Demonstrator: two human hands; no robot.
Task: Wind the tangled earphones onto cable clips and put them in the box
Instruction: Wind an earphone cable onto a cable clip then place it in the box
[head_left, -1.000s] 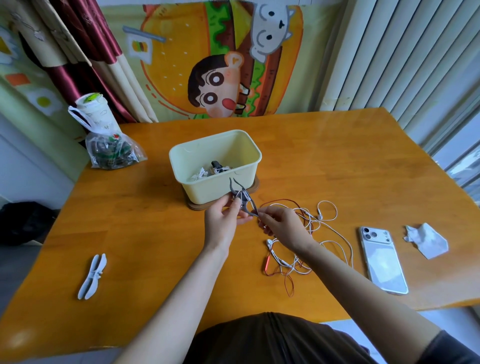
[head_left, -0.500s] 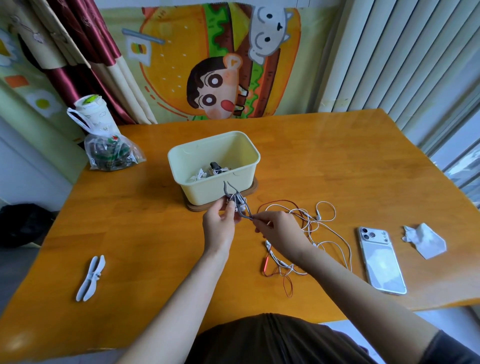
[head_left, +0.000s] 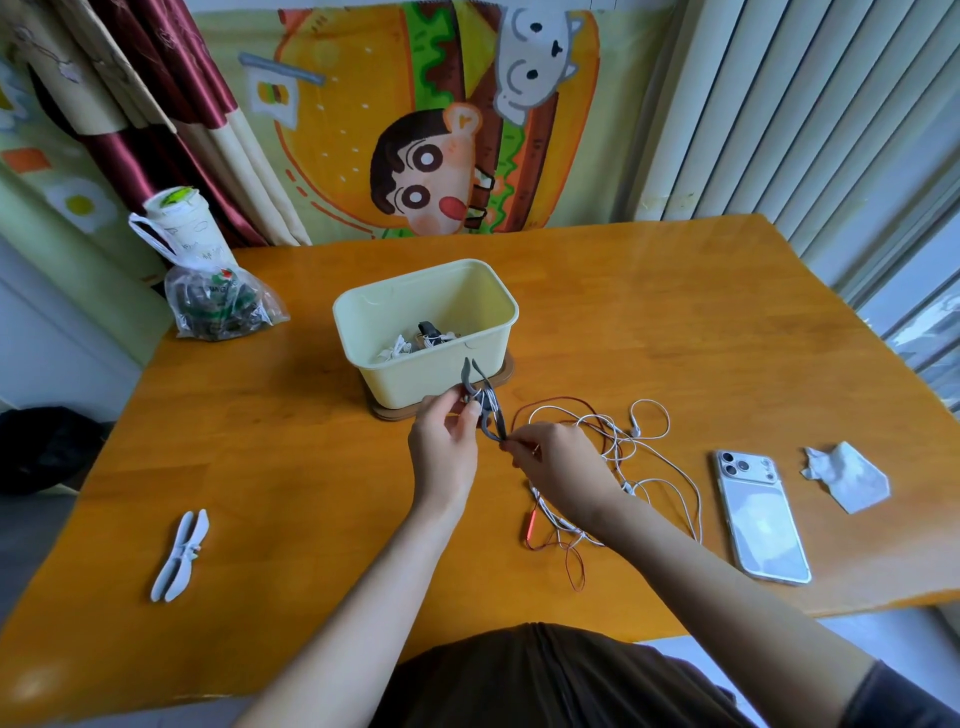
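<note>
Winding posture noted: left hand (head_left: 444, 452) pinched the grey cable clip (head_left: 485, 402) steady, right hand (head_left: 561, 460) pinched earphone cable (head_left: 597, 417) at its lower tip, beside the box (head_left: 415, 382).

A home room: cartoon burger wall hanging (head_left: 441, 130), dark red curtains (head_left: 202, 67), wooden table (head_left: 675, 322), vertical blinds (head_left: 779, 104).

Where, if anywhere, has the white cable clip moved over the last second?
No, it has not moved. The white cable clip lies at the same spot on the table, at the same offset from the box.
</note>
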